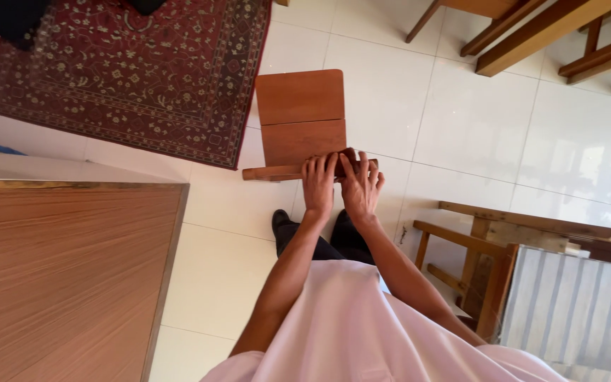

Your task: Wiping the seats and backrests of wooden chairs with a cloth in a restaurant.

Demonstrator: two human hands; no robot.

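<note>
Reddish-brown wooden chair (300, 117) stands on the white tiled floor (475, 127), just off the patterned red rug's (129, 71) corner. Left hand (318, 185) and right hand (359, 187) curl side by side over its top rail, steadying it upright, it seems.

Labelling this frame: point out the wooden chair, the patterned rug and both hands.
wooden chair (300, 113): head view, on the seat panel.
patterned rug (129, 71): head view, mid field.
left hand (318, 185): head view, back of hand.
right hand (360, 189): head view, back of hand.
</note>
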